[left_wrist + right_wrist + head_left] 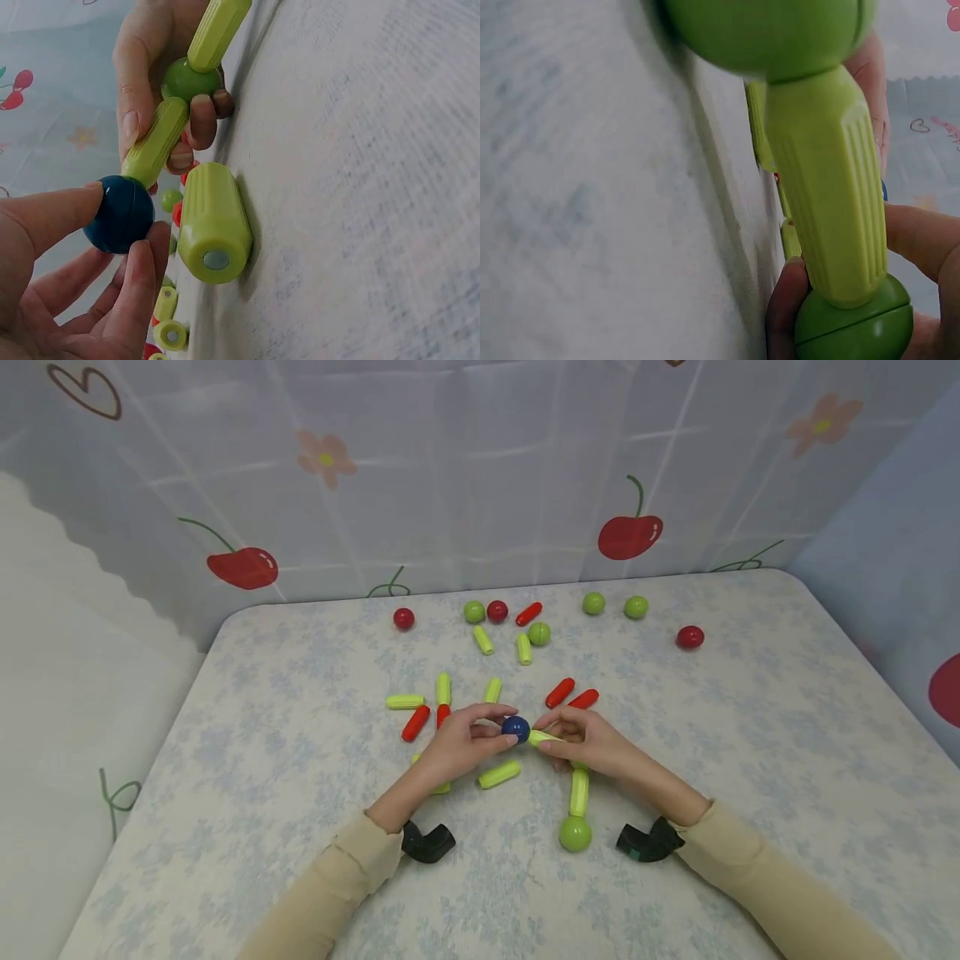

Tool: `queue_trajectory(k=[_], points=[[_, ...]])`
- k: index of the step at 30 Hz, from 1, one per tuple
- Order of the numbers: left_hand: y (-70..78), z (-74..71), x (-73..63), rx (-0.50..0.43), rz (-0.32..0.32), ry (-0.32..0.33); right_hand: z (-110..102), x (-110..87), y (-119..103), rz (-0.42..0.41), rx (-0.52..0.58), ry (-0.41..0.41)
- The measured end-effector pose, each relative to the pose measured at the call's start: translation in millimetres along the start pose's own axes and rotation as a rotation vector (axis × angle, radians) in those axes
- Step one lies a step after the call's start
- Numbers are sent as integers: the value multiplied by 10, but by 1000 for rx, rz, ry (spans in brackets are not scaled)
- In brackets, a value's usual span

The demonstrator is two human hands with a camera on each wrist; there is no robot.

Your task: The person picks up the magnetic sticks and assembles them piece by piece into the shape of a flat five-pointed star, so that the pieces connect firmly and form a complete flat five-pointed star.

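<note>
My left hand (463, 745) pinches a glossy dark blue ball (120, 214) between thumb and fingertips. Facing it, my right hand (596, 745) grips a yellow-green ribbed magnetic rod (156, 142), whose end meets the blue ball in the left wrist view. That rod joins a green ball (191, 79) at my right fingers. From this ball a second ribbed rod (825, 187) runs back toward my body, ending in another green ball (575, 833). A loose yellow-green rod (499, 774) lies just below my left hand; its flat end shows a round metal tip.
Several yellow-green rods (405, 702) and red rods (416, 724) lie beyond and left of my hands. More red rods (559, 692) are beyond my right hand. Along the table's back lie green balls (593, 603) and red balls (403, 618). A patterned cloth covers the table (262, 760).
</note>
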State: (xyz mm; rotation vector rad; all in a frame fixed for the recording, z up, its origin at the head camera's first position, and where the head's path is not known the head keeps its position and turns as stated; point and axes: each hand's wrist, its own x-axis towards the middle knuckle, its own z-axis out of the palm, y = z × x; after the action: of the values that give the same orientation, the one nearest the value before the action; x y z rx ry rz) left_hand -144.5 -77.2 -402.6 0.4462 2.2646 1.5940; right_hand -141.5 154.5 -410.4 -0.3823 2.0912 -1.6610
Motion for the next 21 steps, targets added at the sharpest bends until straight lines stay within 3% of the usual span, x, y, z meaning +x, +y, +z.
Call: queue_trajectory(k=[2,5,8,11,15,21], points=[[3,-7,-7,73,34,-3,0,13,5,-34,-31,-27],[13,-21,-57,274,56,-23,-12,22,26,-61,-51,-24],[26,-4,-123,498,63,-83,-31,22,43,-72,-51,-8],[32,38,-157,616,97,-127,-48,23,53,-79,-49,-7],[23,64,-154,627,112,-68,-49,17,55,-77,-51,-8],[7,54,-125,433,74,6,-26,1,54,-62,-15,30]])
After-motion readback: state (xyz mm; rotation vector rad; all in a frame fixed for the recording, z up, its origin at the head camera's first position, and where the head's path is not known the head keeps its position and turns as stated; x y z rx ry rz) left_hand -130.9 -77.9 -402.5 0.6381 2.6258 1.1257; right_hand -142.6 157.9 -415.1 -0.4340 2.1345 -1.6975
